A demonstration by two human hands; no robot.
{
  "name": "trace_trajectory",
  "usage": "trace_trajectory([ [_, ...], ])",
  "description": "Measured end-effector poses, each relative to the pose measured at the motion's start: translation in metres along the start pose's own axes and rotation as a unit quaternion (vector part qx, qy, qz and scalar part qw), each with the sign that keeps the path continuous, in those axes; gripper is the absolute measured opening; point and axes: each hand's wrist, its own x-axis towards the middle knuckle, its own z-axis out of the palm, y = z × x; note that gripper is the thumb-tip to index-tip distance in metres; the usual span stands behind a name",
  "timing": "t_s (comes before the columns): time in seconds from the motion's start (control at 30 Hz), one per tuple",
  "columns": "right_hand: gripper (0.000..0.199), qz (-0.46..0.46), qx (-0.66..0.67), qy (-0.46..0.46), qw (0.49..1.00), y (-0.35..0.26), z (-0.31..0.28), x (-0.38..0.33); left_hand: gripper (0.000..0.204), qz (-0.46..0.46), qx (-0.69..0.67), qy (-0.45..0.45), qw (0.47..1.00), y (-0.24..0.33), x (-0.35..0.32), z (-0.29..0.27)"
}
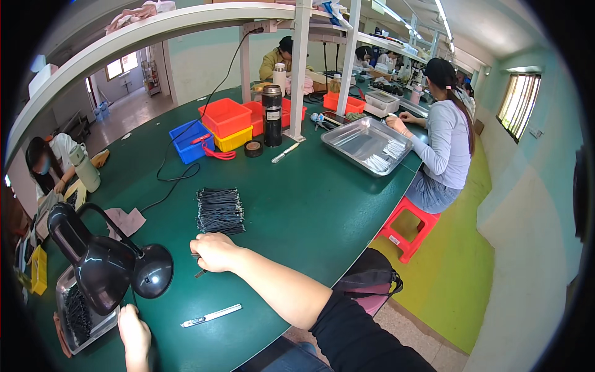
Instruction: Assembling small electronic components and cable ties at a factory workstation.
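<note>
My right hand [217, 252] is closed in a pinch over the table, just in front of a neat pile of short black cables [220, 211]. A small dark piece pokes out at its fingertips and another dark end shows below; its kind is too small to tell. My left hand [133, 332] is at the lower left, fingers curled, beside a metal tray [100, 332] holding black cables [77, 315]. What its fingers hold, if anything, is hidden. Between and below the hands lies a slim white-and-blue utility knife [211, 315].
A black desk lamp [105, 270] stands over the tray. Farther back are red [224, 118], blue [189, 144] and yellow [233, 139] bins, a black thermos [272, 118], a tape roll [253, 148] and a steel tray [347, 146]. Co-workers sit around the green table [291, 211].
</note>
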Motion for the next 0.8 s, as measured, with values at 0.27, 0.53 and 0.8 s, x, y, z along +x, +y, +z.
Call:
trace_trajectory([
  [0.27, 0.020, -0.003, 0.003, 0.007, 1.000, -0.006, -0.001, -0.006, 0.025, -0.081, 0.048, 0.026, 0.995, 0.018, 0.004, 0.001],
  [0.53, 0.028, -0.004, 0.010, 0.009, 1.000, 0.011, -0.001, 0.000, 0.013, -0.007, 0.108, -0.025, 0.994, 0.011, 0.004, 0.005],
  [0.8, 0.018, -0.031, 0.005, 0.016, 0.999, -0.007, -0.004, 0.001, 0.012, -0.025, -0.055, 0.020, 0.998, -0.010, -0.043, -0.020],
])
